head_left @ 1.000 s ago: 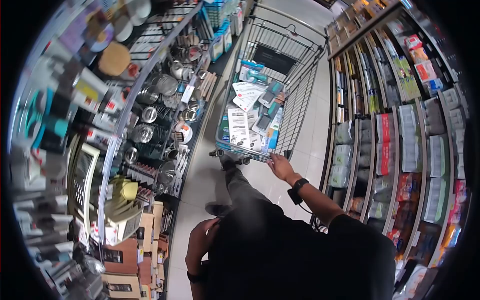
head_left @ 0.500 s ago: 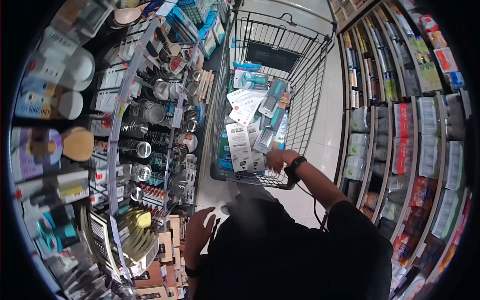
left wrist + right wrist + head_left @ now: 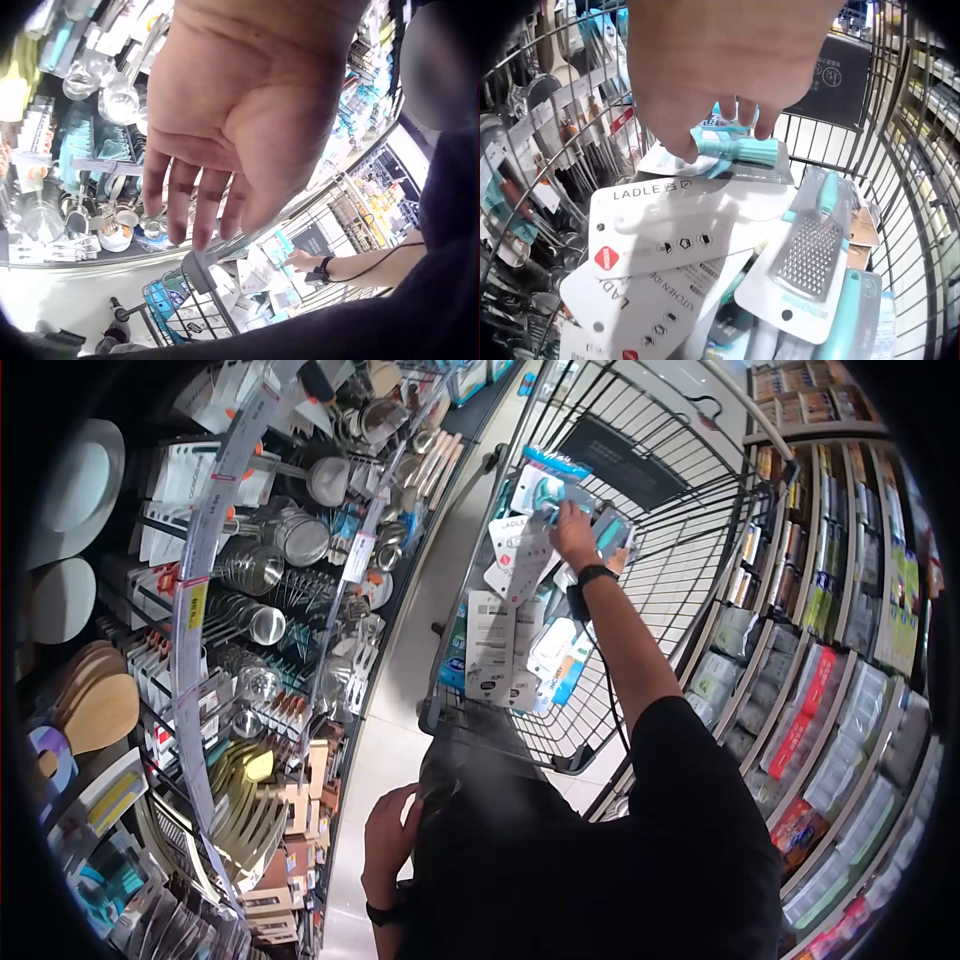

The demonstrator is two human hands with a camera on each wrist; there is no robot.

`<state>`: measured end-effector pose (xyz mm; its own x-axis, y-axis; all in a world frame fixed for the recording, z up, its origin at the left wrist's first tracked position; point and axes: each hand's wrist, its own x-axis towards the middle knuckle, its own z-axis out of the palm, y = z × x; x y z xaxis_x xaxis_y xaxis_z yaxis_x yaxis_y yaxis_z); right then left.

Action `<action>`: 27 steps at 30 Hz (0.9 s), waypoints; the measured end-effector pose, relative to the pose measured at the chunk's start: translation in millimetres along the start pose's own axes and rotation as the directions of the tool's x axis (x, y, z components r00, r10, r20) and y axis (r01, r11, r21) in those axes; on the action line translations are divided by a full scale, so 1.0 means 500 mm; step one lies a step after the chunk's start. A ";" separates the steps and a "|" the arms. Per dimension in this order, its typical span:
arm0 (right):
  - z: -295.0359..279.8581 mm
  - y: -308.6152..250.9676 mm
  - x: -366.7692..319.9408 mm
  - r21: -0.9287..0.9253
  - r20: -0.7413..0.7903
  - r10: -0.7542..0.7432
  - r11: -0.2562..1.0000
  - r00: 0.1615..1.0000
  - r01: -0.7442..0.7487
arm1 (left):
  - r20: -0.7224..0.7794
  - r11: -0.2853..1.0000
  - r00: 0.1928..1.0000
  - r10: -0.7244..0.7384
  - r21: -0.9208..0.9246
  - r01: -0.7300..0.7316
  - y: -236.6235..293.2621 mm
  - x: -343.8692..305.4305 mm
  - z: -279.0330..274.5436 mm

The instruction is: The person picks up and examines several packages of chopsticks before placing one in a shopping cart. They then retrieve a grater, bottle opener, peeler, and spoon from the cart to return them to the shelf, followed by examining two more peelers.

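My right hand [image 3: 574, 540] reaches down into the shopping cart [image 3: 568, 758]. In the right wrist view its thumb and fingers lie around a packaged utensil with a ribbed teal handle [image 3: 754, 151], which rests flat on a white card. Just in front of it lie ladle cards [image 3: 656, 234], overlapping one another. To the right are a packaged grater [image 3: 810, 251] and another teal-handled package [image 3: 847, 322]. My left hand [image 3: 240, 112] hangs at my side holding nothing, its fingers loosely extended; in the head view it is beside the dark clothing.
Hanging ladles, strainers and other kitchen tools [image 3: 300, 538] fill the rack on the left, with wooden boards [image 3: 268, 902] lower down. Packed shelves [image 3: 800, 735] line the right side. The cart's wire wall [image 3: 904, 225] rises beside the goods, and a dark panel [image 3: 829, 79] stands at its far end.
My right hand has left the cart's near rim and moved forward over the goods to the teal-handled utensil. The cart sits closer to my body. My left hand stays low at my side.
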<state>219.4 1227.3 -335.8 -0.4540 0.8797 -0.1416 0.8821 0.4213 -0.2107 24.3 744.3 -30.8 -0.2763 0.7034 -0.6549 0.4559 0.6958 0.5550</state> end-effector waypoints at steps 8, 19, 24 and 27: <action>0.019 -0.006 0.077 -0.147 0.206 0.191 0.976 0.960 -0.162 | -0.030 0.997 0.997 -0.071 -0.007 0.070 -0.025 -0.008 0.033; -0.012 -0.088 -0.117 -0.311 0.338 -0.014 0.942 0.941 0.125 | -0.061 0.998 0.996 0.063 -0.005 -0.064 -0.022 0.004 0.033; -0.123 -0.150 -0.266 0.201 0.207 -0.052 0.980 0.977 0.010 | -0.043 0.986 0.996 0.080 -0.141 -0.086 -0.020 -0.022 0.007; -0.265 -0.246 -0.374 0.306 -0.091 -0.213 0.924 0.973 0.230 | -0.068 0.945 0.986 0.154 -0.280 -0.167 -0.014 -0.042 -0.018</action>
<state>212.3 1040.2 -155.3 -0.6178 0.7863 -0.0054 0.6716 0.5242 -0.5236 19.0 725.8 -16.4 -0.2592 0.8104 -0.5254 0.2405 0.5810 0.7776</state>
